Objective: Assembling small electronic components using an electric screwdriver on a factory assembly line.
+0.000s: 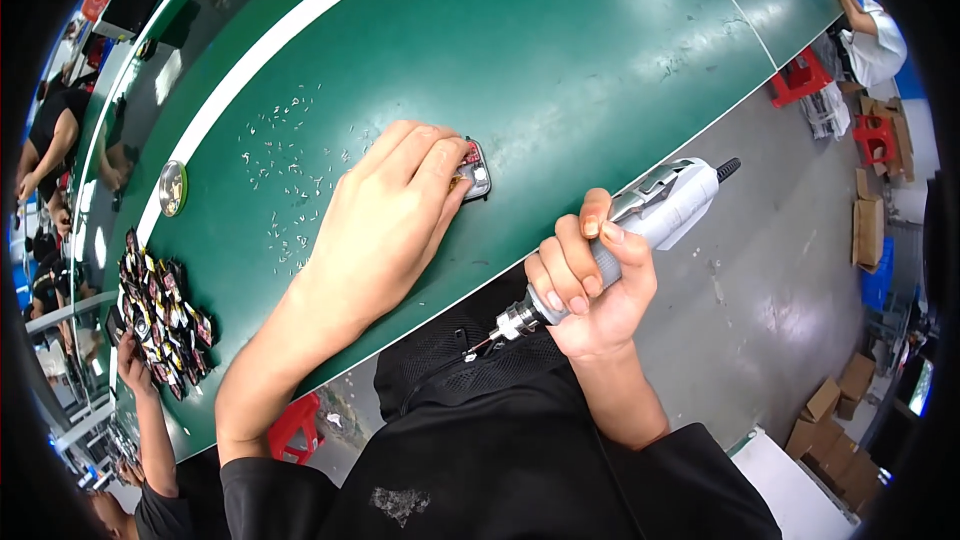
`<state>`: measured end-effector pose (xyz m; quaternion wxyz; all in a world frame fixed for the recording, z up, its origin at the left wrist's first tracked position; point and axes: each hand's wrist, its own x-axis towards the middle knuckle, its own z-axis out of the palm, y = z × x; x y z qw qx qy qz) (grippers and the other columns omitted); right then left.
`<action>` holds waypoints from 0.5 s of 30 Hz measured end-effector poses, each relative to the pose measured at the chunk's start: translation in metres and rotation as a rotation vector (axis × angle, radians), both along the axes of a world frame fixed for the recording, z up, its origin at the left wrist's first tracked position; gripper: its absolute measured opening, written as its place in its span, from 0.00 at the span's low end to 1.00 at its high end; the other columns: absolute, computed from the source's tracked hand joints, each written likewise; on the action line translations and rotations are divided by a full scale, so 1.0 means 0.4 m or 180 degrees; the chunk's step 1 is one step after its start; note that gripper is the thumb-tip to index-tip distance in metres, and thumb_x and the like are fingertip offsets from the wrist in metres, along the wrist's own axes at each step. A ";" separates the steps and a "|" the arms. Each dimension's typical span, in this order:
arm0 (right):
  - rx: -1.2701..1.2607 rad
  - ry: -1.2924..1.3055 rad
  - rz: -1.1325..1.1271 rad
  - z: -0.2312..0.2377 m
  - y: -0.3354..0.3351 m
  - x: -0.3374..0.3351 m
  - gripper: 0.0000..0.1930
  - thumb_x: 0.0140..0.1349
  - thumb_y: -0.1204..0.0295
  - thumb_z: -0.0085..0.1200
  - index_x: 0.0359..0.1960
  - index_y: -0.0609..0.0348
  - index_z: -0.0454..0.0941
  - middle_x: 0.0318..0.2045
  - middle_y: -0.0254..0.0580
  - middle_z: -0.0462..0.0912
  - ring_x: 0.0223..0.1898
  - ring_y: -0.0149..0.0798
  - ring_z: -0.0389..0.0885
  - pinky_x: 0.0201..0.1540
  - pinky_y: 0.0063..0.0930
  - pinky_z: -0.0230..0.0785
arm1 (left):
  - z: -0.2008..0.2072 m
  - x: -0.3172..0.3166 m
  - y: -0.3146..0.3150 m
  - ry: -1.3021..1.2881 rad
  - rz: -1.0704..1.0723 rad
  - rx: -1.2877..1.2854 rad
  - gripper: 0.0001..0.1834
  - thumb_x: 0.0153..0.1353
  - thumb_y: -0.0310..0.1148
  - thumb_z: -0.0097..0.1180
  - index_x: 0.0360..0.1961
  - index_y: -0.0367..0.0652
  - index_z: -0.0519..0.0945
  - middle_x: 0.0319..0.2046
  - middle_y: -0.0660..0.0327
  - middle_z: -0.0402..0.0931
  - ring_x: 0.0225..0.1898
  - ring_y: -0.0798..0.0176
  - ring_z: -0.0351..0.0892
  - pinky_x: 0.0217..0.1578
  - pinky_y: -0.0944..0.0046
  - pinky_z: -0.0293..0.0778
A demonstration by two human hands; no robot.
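Observation:
My left hand [385,215] is closed over a small electronic device [480,178] on the green table, its fingertips pressed against the inside. The device looks like a rounded grey casing with red and metallic parts showing; much of it is hidden by the fingers. My right hand [600,275] is wrapped around a grey and white electric screwdriver [680,202] past the table's near edge. Its bit slants down to the left over my lap, apart from the device. At the bit's tip is something tiny and light, too small to name.
Tiny silvery pieces [290,180] lie scattered left of my left hand. A round dish [173,188] with small contents stands farther left. A co-worker's hand [133,365] touches a heap of dark small items [165,320]. Red stools [800,78] and cardboard boxes [868,220] stand at right.

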<state>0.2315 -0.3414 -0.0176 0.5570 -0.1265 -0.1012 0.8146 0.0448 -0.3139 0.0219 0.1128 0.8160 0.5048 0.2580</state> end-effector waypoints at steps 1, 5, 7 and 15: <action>-0.0030 -0.0047 0.0047 0.001 -0.002 -0.003 0.06 0.64 0.69 0.40 0.32 0.56 0.66 0.10 0.29 0.61 0.09 0.27 0.58 0.17 0.25 0.61 | -0.005 0.005 0.000 0.0001 0.0015 -0.0008 0.14 0.49 0.20 0.61 0.38 0.35 0.76 0.37 0.55 0.77 0.38 0.52 0.77 0.37 0.57 0.74; 0.0005 -0.0215 0.0148 0.014 -0.009 -0.021 0.05 0.64 0.69 0.40 0.32 0.55 0.66 0.10 0.29 0.60 0.09 0.27 0.58 0.18 0.25 0.60 | -0.016 0.009 0.004 0.0191 0.0151 0.0189 0.12 0.48 0.20 0.61 0.36 0.34 0.76 0.36 0.55 0.77 0.37 0.52 0.77 0.36 0.57 0.74; -0.0036 -0.0344 0.0129 0.022 -0.010 -0.032 0.05 0.63 0.69 0.40 0.32 0.55 0.66 0.11 0.29 0.60 0.09 0.27 0.58 0.18 0.25 0.60 | -0.022 0.017 -0.001 0.0269 0.0100 0.0179 0.12 0.48 0.20 0.62 0.36 0.34 0.77 0.36 0.55 0.77 0.38 0.53 0.77 0.36 0.58 0.75; -0.0215 -0.0656 0.0016 0.007 -0.006 -0.030 0.05 0.63 0.71 0.42 0.36 0.58 0.68 0.12 0.34 0.63 0.11 0.31 0.64 0.19 0.27 0.61 | -0.034 0.070 -0.048 0.0327 -0.0440 0.0719 0.19 0.37 0.21 0.60 0.36 0.26 0.78 0.38 0.47 0.78 0.39 0.49 0.79 0.30 0.60 0.80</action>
